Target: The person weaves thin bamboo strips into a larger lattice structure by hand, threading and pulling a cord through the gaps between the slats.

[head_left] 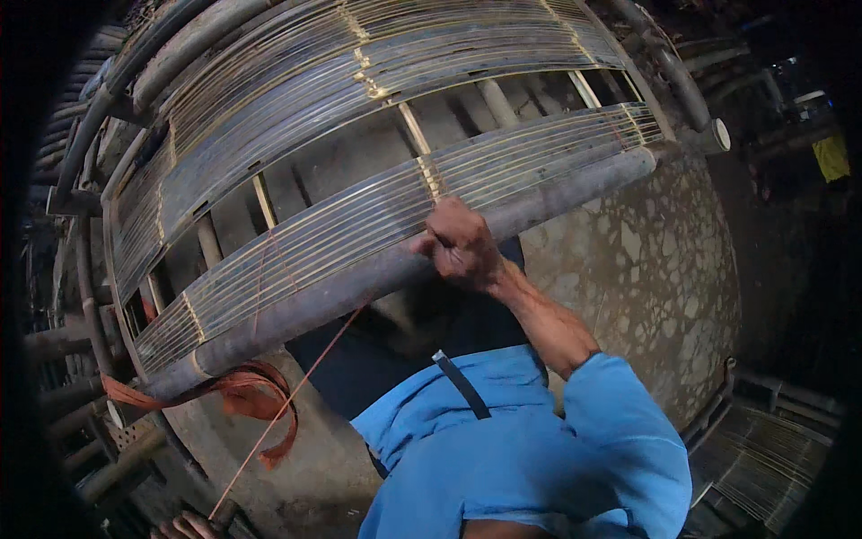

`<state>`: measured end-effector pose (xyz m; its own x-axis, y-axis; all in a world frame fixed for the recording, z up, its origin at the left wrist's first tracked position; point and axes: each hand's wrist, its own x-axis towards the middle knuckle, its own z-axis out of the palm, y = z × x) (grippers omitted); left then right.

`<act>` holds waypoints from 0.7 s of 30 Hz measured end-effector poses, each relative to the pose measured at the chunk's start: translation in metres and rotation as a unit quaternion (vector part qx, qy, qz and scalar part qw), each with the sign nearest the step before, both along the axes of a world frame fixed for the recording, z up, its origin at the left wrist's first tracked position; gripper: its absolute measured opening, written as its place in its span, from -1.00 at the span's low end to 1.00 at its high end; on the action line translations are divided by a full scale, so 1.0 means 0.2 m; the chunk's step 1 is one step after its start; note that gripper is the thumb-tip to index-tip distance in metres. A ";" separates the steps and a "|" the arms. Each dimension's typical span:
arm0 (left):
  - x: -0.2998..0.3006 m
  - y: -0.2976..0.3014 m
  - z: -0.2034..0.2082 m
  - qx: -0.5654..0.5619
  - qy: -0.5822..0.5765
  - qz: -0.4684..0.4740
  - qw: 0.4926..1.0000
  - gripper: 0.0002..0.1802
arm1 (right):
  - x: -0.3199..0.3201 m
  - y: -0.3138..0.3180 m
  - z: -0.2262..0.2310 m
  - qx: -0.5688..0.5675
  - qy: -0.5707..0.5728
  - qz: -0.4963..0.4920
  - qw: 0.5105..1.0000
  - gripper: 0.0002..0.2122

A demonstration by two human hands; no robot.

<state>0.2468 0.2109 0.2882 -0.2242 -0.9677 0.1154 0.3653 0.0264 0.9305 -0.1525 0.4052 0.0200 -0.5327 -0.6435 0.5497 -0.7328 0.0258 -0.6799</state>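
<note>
The right hand (460, 242) is clenched in a fist at the thick grey-brown round pole (359, 280) along the near edge of a slatted frame; whether its grip pinches anything is hidden. Pale thin strips (314, 222) run side by side just beyond the pole. A thin red cord (325, 360) slants from the pole to the left hand (187, 526) at near left, cut off so that I cannot tell its grip. A crumpled orange-red cloth strip (251, 395) hangs by the pole's left end.

Head-worn fisheye view, facing downward, fairly near
</note>
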 end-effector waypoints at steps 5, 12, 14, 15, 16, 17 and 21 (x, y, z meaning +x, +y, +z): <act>0.05 -0.25 -0.10 -0.014 -0.072 0.009 0.997 -0.68 | 0.01 0.02 0.13 0.041 -0.010 0.033 0.999 -0.69; -0.03 -0.74 -0.54 -0.273 -0.616 -0.055 0.737 -0.71 | -0.49 0.49 0.09 0.141 0.010 -0.223 0.965 -0.59; -0.20 -0.75 -0.63 -0.380 -0.634 -0.004 0.674 -0.82 | -0.72 0.79 0.03 0.166 0.046 -0.384 0.907 -0.53; -0.28 -0.76 -0.67 -0.323 -0.565 -0.059 0.757 -0.82 | -0.81 0.94 0.01 0.208 0.087 -0.437 0.871 -0.53; -0.51 -0.62 -0.62 -0.314 -0.564 -0.096 0.758 -0.83 | -0.88 1.08 0.00 0.253 0.131 -0.489 0.825 -0.52; -0.73 -0.48 -0.55 -0.305 -0.564 -0.129 0.757 -0.84 | -0.93 1.17 -0.02 0.254 0.133 -0.497 0.819 -0.52; -1.37 -0.08 -0.58 -0.423 -0.463 -0.261 0.734 -0.85 | -1.04 1.39 -0.10 0.325 0.084 -0.555 0.761 -0.57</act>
